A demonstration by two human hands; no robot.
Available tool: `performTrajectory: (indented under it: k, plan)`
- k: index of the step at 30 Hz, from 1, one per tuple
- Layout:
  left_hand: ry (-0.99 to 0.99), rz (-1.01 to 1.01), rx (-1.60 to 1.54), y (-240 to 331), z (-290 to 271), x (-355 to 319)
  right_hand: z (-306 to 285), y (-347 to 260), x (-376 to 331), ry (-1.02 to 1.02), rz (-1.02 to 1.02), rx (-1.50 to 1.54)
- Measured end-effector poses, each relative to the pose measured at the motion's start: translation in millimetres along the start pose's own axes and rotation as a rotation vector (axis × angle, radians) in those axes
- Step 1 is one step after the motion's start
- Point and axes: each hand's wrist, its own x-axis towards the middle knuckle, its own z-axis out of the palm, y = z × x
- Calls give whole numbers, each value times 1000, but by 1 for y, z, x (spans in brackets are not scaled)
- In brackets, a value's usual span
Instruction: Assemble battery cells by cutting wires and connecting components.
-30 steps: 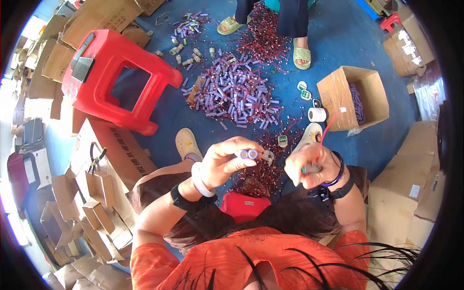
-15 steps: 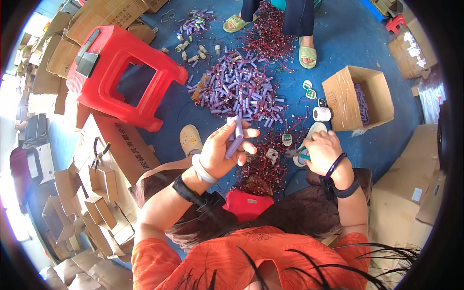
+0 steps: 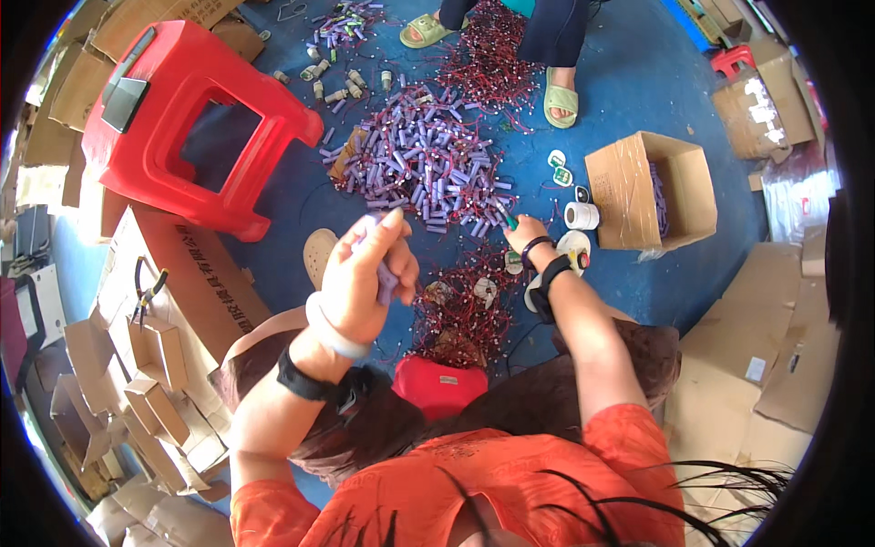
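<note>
We note a purple cylindrical cell raised near the purple cell pile, left hand fingers clamped round it. It looks stiff, smooth, light; best gripped mid-barrel. Right hand, beside the pile, fingers closed on a green-handled tool.

1. The left hand is lifting higher and nearer the camera than a second ago, its fingers closed around a purple cylindrical cell.
2. The right hand is stretching away from the left, reaching down to the edge of the purple cell pile, gripping a green-handled tool.
</note>
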Motion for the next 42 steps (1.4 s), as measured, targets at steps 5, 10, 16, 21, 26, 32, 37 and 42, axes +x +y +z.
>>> performTrajectory:
  k: [5,10,16,21,26,32,37,42]
  plan:
    - [60,-59,-56,-3,1,-19,88,-5,31,115,261,311]
    - [77,-116,-107,-3,-13,-15,105,-46,38,74,483,304]
    - [65,-193,-66,1,-5,-14,103,-54,39,99,480,314]
    - [97,-160,-46,-3,2,-12,113,-31,34,245,354,476]
    - [66,-1,94,-8,9,-17,77,2,30,267,156,556]
    - [30,-80,65,-40,14,-12,-82,-52,-42,-202,-136,994]
    - [25,-110,101,-69,19,-1,-157,-89,-138,-122,-522,1001]
    - [-101,-31,115,-64,42,-9,-149,-103,-202,267,-712,697]
